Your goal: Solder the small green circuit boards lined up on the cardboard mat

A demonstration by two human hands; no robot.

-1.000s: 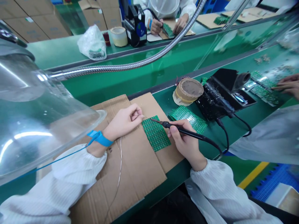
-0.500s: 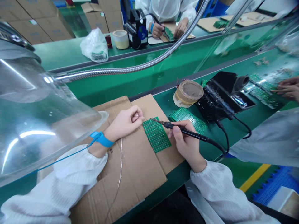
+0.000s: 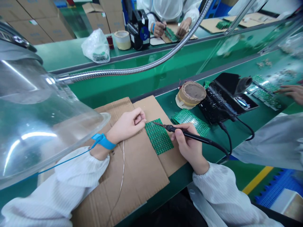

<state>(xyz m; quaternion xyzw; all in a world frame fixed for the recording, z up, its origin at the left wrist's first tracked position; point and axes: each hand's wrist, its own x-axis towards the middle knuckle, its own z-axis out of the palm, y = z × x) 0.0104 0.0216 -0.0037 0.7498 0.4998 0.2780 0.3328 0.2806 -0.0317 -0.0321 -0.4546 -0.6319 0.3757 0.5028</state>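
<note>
A green circuit board [image 3: 159,137] lies on cardboard [image 3: 139,167] in front of me. My left hand [image 3: 129,124] is closed in a pinch on thin solder wire [image 3: 123,167], at the board's upper left corner; the wire trails down from under the hand across the cardboard. A blue wrist strap [image 3: 105,141] circles that wrist. My right hand [image 3: 189,143] grips a black soldering iron [image 3: 189,133] like a pen. Its tip is over the board's upper part; whether it touches cannot be made out.
More circuit boards [image 3: 193,121] lie right of the cardboard, near a tape roll [image 3: 191,94] and a black soldering station [image 3: 222,97]. A clear hood [image 3: 54,126] on a flexible metal hose [image 3: 132,69] stands at left. A co-worker's hand [image 3: 292,92] is at far right; another person works opposite.
The solder end by my left fingers has drawn back from the iron's tip. Both my hands stay nearly in place. The co-worker's hand at far right has shifted slightly.
</note>
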